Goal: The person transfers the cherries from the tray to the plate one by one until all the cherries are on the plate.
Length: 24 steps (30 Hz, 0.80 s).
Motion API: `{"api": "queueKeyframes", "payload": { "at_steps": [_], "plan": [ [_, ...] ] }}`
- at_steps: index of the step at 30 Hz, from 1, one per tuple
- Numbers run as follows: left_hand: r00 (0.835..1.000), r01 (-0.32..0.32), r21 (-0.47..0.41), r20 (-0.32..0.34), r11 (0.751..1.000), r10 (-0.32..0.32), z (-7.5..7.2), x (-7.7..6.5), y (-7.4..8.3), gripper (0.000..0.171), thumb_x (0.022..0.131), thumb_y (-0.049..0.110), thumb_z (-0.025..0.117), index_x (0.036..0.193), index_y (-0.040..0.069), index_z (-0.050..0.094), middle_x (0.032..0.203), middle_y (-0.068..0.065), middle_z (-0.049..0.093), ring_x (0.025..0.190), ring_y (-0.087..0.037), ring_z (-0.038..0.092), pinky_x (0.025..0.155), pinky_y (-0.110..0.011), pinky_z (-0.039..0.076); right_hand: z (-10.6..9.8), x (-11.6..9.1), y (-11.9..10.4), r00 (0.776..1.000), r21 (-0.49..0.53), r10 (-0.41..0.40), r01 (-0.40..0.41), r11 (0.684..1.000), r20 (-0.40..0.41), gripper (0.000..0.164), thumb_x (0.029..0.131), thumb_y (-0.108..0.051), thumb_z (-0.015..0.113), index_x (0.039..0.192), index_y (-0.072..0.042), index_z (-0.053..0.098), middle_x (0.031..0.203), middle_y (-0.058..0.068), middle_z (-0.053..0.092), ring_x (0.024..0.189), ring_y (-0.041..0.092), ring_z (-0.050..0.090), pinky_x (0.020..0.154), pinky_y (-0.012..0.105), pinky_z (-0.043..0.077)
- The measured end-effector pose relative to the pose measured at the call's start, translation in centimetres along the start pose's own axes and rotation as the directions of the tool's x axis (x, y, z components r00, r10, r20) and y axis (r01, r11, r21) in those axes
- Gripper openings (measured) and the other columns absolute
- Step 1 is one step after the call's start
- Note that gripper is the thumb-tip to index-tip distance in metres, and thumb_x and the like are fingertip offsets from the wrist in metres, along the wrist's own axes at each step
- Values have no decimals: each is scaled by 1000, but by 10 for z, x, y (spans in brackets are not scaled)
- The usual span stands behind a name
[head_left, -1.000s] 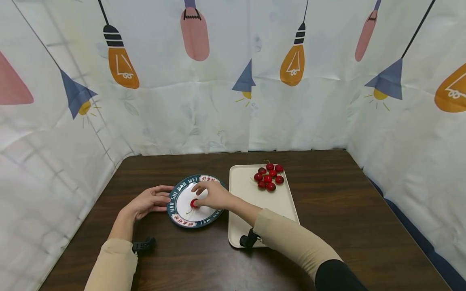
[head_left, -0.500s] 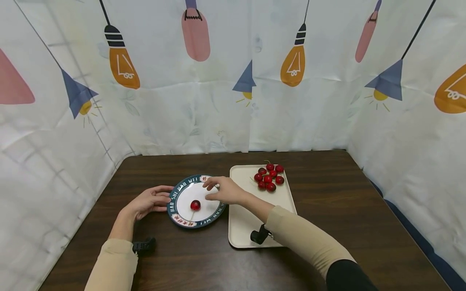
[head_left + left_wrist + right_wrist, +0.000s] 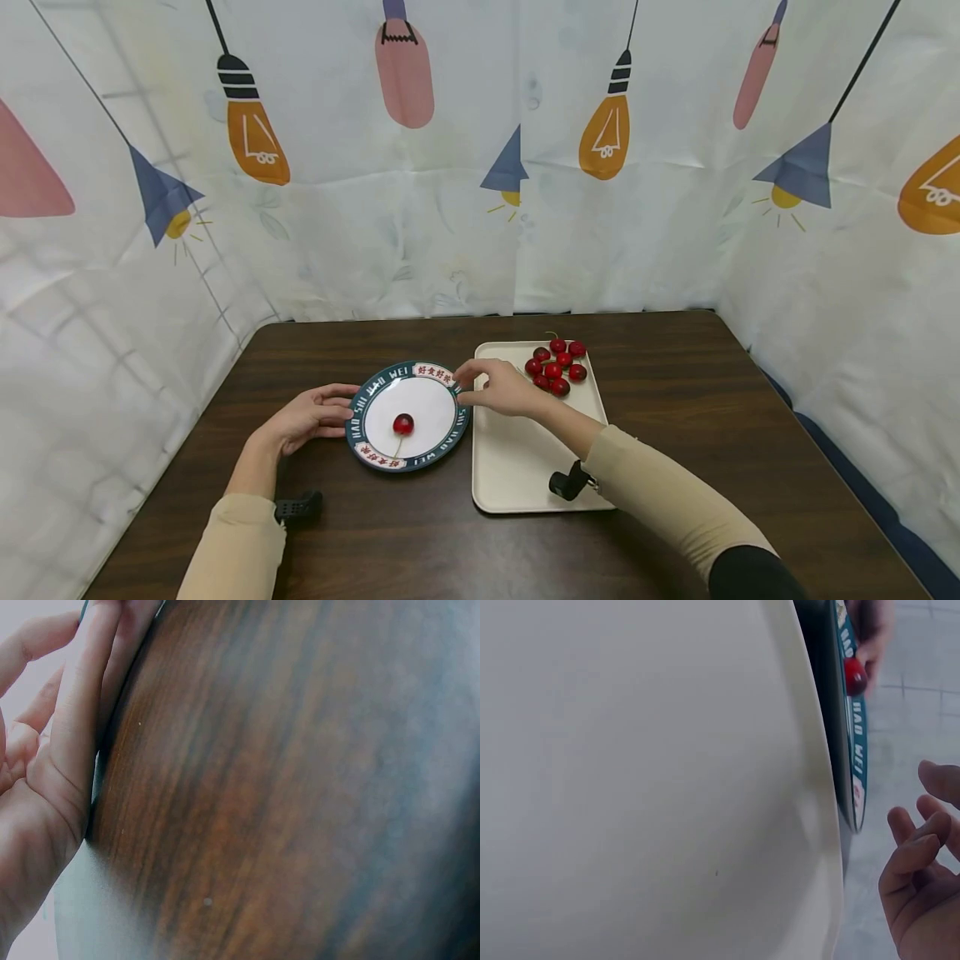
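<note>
Tabletop (image 3: pixel 262 787) dominates left wrist view; head shows cherries (image 3: pixel 552 371).

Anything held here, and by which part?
The right hand holds nothing. The left hand touches the left rim of the plate; whether it grips cannot be told.

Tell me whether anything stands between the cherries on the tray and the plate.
Yes: in the head view, the right grip hangs between the cherries and the plate, holding nothing. The raised left edge of the tray also lies between them. No other obstacle shows.
</note>
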<state>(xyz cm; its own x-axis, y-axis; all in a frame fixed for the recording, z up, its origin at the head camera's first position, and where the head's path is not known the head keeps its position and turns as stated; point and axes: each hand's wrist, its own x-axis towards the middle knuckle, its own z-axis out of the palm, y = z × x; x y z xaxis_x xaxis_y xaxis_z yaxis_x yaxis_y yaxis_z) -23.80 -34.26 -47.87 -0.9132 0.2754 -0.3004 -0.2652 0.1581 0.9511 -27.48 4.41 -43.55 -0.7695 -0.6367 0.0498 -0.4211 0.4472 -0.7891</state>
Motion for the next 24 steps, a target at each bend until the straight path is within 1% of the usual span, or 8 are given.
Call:
{"api": "queueKeyframes", "payload": {
  "at_steps": [2, 5, 10, 13, 15, 18, 22, 24],
  "plan": [
    [1000, -1, 2, 1, 1000, 1, 0, 0, 0, 62, 101, 9, 66, 154, -4, 37, 123, -12, 65, 98, -22, 70, 86, -40, 60, -5, -4, 1, 1000, -1, 7, -7, 1000, -9, 35, 94, -19, 75, 125, -6, 69, 111, 5, 70, 110, 28, 61, 93, 37, 52],
    [1000, -1, 10, 2, 1000, 0, 0, 0, 0, 62, 101, 10, 66, 154, -4, 37, 123, -13, 65, 98, -22, 70, 86, -40, 60, -11, -10, 3, 1000, -5, 13, -14, 1000, -19, 34, 94, -18, 75, 125, -6, 69, 112, 4, 69, 113, 28, 61, 94, 40, 52],
    [1000, 1, 21, -4, 1000, -1, 1, -1, 2, 61, 101, 10, 66, 154, -4, 38, 124, -13, 65, 99, -22, 70, 87, -40, 60, -19, -21, 10, 999, -3, 17, -17, 1000, -47, 34, 94, -19, 75, 125, -8, 70, 111, 2, 70, 111, 27, 62, 91, 37, 53],
    [1000, 3, 30, -9, 1000, -3, 1, 0, 1, 61, 101, 11, 66, 154, -3, 38, 125, -14, 63, 100, -23, 69, 88, -41, 59, -23, -28, 14, 998, 11, 26, -26, 1000, -60, 35, 94, -20, 75, 126, -7, 69, 109, 1, 70, 110, 26, 62, 93, 39, 53],
    [1000, 4, 28, -9, 1000, -4, 0, 0, 1, 61, 102, 11, 65, 154, -3, 37, 125, -15, 62, 101, -24, 69, 88, -41, 59, -27, -33, 16, 997, 8, 37, -37, 999, -66, 35, 94, -21, 75, 126, -8, 69, 108, -1, 69, 108, 23, 62, 93, 38, 53],
    [1000, 2, 23, -1, 1000, -2, 0, 0, 1, 60, 102, 11, 64, 154, -4, 37, 124, -14, 62, 102, -25, 69, 88, -41, 59, -33, -39, 20, 996, 24, 58, -57, 998, -74, 36, 95, -22, 74, 127, -6, 68, 109, -1, 69, 97, 25, 64, 82, 38, 57],
    [1000, 3, 23, 4, 1000, -3, 0, 1, 2, 61, 103, 10, 64, 155, -4, 36, 122, -13, 62, 101, -24, 69, 88, -41, 59, -41, -46, 27, 992, 57, 82, -77, 995, -98, 36, 96, -22, 74, 128, -6, 68, 108, 0, 69, 84, 23, 61, 63, 36, 57],
    [1000, 7, 22, 1, 1000, -7, 1, 1, 2, 60, 102, 9, 64, 154, -4, 36, 121, -12, 63, 101, -24, 69, 88, -40, 59, -45, -50, 31, 989, 75, 92, -83, 994, -116, 36, 96, -21, 74, 128, -5, 68, 108, 1, 69, 83, 24, 59, 61, 35, 57]
  ]
}}
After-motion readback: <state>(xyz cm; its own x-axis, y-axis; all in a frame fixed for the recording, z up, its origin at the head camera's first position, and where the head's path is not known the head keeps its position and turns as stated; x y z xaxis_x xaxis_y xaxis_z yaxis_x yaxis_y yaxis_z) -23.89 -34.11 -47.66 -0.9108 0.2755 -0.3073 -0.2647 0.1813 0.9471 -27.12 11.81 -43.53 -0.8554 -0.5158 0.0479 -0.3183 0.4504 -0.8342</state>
